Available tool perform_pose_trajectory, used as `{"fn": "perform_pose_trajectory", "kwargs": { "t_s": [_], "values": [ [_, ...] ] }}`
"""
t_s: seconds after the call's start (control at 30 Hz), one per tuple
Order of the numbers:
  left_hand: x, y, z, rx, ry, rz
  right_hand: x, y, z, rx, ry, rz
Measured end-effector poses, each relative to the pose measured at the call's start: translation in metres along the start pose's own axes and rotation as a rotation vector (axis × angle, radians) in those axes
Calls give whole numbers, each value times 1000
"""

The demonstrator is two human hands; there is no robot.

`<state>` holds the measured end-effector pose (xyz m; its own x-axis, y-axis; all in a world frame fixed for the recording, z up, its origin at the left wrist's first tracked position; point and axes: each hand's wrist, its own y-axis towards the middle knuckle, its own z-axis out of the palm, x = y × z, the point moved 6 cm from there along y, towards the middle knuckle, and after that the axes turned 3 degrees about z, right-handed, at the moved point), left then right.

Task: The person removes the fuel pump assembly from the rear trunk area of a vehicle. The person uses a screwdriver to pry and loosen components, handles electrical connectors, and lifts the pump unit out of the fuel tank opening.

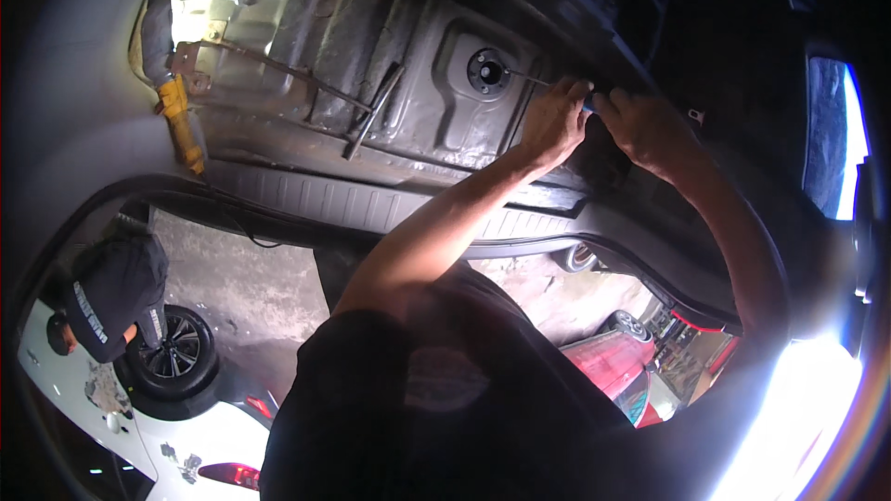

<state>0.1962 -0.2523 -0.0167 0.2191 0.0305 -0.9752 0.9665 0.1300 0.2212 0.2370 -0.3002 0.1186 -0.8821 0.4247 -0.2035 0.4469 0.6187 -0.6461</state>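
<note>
My left hand (555,121) is closed around a thin screwdriver (531,80) whose metal shaft points left at a round black fitting (487,70) set in a bare metal car floor panel (408,111). A bit of blue handle shows between my hands. My right hand (650,130) sits just right of the left one, its fingers curled on the handle's end. Both forearms reach up from below, over the ribbed sill (371,204).
A yellow-handled tool (181,125) and a bright lamp (190,23) sit at the panel's left end, and a long dark bar (371,116) lies across it. Another person in a dark shirt (116,292) bends by a white car's tyre (172,353). A red car (613,362) stands at lower right.
</note>
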Motion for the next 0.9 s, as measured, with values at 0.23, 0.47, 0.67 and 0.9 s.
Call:
{"fn": "perform_pose_trajectory", "kwargs": {
  "t_s": [0.23,0.47,0.67,0.9],
  "values": [
    [-14,10,-9,-76,34,65,-10,11,15,-23,-148,-1],
    [-13,12,5,85,-1,138,-31,9,13,62,458,413],
    [-1,3,9,71,-82,26,-33,6,20,91,725,561],
    [24,-6,-6,-11,92,14,-7,-12,-9,-27,549,528]
  ]
}}
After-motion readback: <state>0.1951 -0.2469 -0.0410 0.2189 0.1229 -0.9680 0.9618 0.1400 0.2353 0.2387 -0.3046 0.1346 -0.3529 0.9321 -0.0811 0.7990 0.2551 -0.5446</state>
